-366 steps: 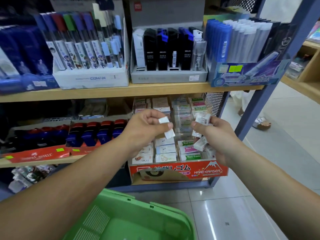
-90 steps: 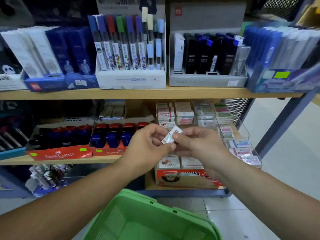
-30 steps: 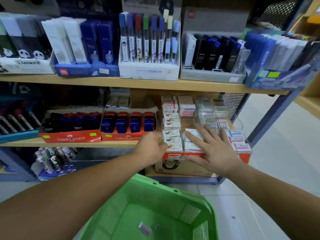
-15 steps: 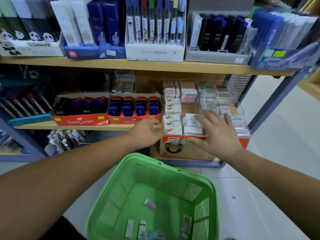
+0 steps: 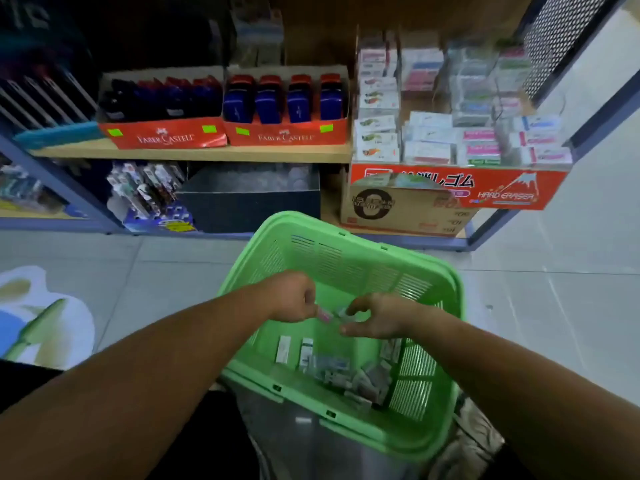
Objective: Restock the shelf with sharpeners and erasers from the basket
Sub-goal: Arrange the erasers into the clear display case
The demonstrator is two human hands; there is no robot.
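The green basket (image 5: 349, 258) sits low in front of me, and both my hands are inside it. My left hand (image 5: 294, 301) pinches a small pink-wrapped eraser (image 5: 325, 315). My right hand (image 5: 379, 317) is just right of it, thumb and forefinger curved toward a small blurred packet; whether it holds anything is unclear. Several loose erasers (image 5: 341, 372) lie on the basket floor. On the shelf, the red eraser display box (image 5: 457, 187) holds rows of erasers (image 5: 429, 140). Left of it, blue sharpeners (image 5: 284, 102) stand in red boxes.
A cardboard box (image 5: 398, 213) sits under the eraser display, with a dark box (image 5: 249, 199) to its left on the lowest shelf. A blue shelf post (image 5: 588, 126) rises at the right. Grey floor tiles (image 5: 554, 289) surround the basket, and a floor sticker (image 5: 38, 317) lies at the left.
Both hands left the eraser display on the shelf and dropped into the basket. My left hand now pinches a pink eraser. My view has tilted down.
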